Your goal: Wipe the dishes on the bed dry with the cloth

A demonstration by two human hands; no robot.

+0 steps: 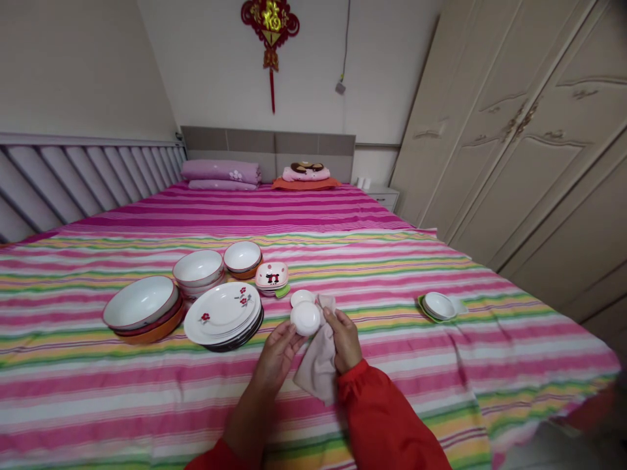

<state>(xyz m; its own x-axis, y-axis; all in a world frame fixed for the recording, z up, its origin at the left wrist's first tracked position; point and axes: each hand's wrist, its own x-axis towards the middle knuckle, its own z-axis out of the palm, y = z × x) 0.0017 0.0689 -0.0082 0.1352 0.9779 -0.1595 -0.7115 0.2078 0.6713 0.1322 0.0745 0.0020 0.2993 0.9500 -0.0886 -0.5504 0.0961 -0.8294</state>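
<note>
Head view. Left hand point(281, 343) pinches a small white dish point(305, 318) at its near left edge, thumb on the rim, fingers beneath. Dish is held up in front of the body, above the bed, face tilted toward the viewer. Right hand point(345, 336) just beside it, fingers closed on a pale pinkish cloth point(318, 365); cloth bunched against the dish's right edge, its lower end hanging between the forearms. Whether the right fingers also grip the dish: cannot tell. Both sleeves red.

Directly behind the held dish, a second white dish point(302, 297), partly covered by it from this angle.

Left of the hands: oval plates point(224, 310), stacked, white with red flowers on top, darker ones below. Beyond them, a square bowl point(272, 275) with a printed figure, on a small stack; a green piece shows at its lower right corner. Farther left, three stacks of round bowls, white inside: a large bowl point(141, 302) over orange and red ones, a medium bowl point(198, 267), a smaller bowl point(242, 256).

Well apart to the right: a small white bowl point(439, 305) resting on green-edged dishes.

All stacks stand on a striped sheet point(392, 385) over the bed. Folded bedding point(221, 172) at the headboard point(249, 147); wardrobe point(514, 143) along the right.
</note>
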